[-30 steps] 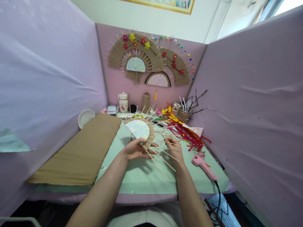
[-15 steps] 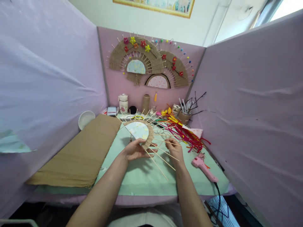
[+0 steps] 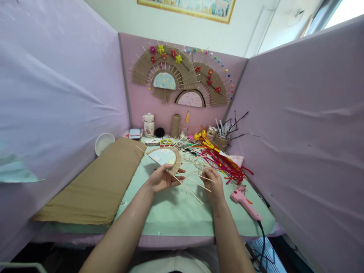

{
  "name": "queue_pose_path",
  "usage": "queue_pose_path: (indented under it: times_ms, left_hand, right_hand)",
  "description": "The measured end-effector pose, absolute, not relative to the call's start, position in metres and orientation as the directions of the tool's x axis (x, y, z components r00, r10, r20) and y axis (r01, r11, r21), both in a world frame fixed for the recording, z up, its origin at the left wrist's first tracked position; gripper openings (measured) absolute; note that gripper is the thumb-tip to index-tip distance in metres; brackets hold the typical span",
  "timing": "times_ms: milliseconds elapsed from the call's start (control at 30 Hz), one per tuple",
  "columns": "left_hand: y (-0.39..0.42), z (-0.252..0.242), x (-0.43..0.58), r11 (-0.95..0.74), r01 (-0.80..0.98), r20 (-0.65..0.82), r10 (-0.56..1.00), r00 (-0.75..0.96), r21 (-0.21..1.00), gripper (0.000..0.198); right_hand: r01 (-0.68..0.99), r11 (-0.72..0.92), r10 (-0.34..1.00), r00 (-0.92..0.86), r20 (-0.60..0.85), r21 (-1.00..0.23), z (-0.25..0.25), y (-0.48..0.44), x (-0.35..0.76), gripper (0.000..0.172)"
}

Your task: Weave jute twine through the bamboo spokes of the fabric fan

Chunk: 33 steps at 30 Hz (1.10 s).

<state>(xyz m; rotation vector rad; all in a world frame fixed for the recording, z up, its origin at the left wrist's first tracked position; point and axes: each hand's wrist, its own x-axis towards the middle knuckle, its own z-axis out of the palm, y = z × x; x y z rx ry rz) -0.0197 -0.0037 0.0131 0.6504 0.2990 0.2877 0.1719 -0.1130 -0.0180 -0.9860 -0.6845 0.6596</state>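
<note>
My left hand (image 3: pixel 163 179) grips the lower edge of a small half-round fan (image 3: pixel 162 156), thumb on its face and fingers behind. The fan has a pale blue patterned centre and a woven jute-twine rim (image 3: pixel 177 162). Thin wooden sticks (image 3: pixel 190 189) radiate from that rim, several pointing at my right side. Beside those stick ends, my right hand (image 3: pixel 213 182) is closed in a pinch on what looks like the thin jute twine; its fingers partly hide the strand. Loose loops of twine (image 3: pixel 196 161) lie on the table just beyond.
Brown cardboard (image 3: pixel 93 185) covers the table's left side. A pink glue gun (image 3: pixel 245 201) lies at right, its cord off the edge. Red and yellow pipe cleaners (image 3: pixel 218 155) spread behind it. A twine cone (image 3: pixel 175 126) and a jar (image 3: pixel 148 126) stand at the back, below finished fans (image 3: pixel 139 72).
The fan has tipped and shifted slightly left, its sticks now lying flatter. My right hand has moved a little to the right, still pinched.
</note>
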Motion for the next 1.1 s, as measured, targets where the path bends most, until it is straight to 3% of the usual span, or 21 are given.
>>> queue_pose_path:
  times_ms: [300, 467, 533, 667, 767, 833, 900, 1000, 1100]
  left_hand:
    - [-0.006, 0.015, -0.020, 0.730, -0.166, -0.213, 0.398, 0.892, 0.663, 0.033]
    - [-0.008, 0.015, -0.017, 0.721, -0.204, -0.229, 0.454, 0.861, 0.662, 0.024]
    - [-0.008, 0.016, -0.016, 0.713, -0.229, -0.229, 0.484, 0.845, 0.663, 0.023]
    - [-0.008, 0.016, -0.014, 0.694, -0.279, -0.225, 0.541, 0.810, 0.664, 0.022]
    - [-0.008, 0.017, -0.013, 0.679, -0.301, -0.219, 0.568, 0.793, 0.670, 0.020]
    - [-0.009, 0.018, -0.013, 0.667, -0.307, -0.215, 0.580, 0.786, 0.678, 0.020]
    - [-0.011, 0.019, -0.012, 0.652, -0.309, -0.208, 0.591, 0.779, 0.692, 0.021]
    - [-0.016, 0.021, -0.009, 0.621, -0.312, -0.195, 0.611, 0.767, 0.720, 0.023]
    - [-0.026, 0.022, -0.004, 0.564, -0.318, -0.156, 0.636, 0.756, 0.762, 0.022]
  right_hand:
    - [-0.427, 0.450, 0.833, 0.517, 0.197, -0.785, -0.009, -0.141, 0.163, 0.021]
    - [-0.356, 0.465, 0.794, 0.573, 0.204, -0.811, -0.011, -0.150, 0.165, 0.021]
    - [-0.243, 0.501, 0.702, 0.676, 0.225, -0.831, -0.014, -0.149, 0.166, 0.017]
    - [0.017, 0.592, 0.383, 0.874, 0.300, -0.806, -0.016, -0.147, 0.164, 0.008]
    - [0.233, 0.650, 0.149, 0.894, 0.422, -0.723, -0.011, -0.153, 0.153, 0.008]
    - [0.335, 0.672, 0.091, 0.848, 0.523, -0.661, -0.008, -0.161, 0.140, 0.013]
    - [0.329, 0.691, 0.167, 0.794, 0.585, -0.644, -0.010, -0.171, 0.124, 0.019]
    - [0.230, 0.646, 0.420, 0.689, 0.591, -0.728, -0.020, -0.183, 0.100, 0.027]
    - [0.091, 0.421, 0.750, 0.525, 0.403, -0.902, -0.028, -0.181, 0.081, 0.020]
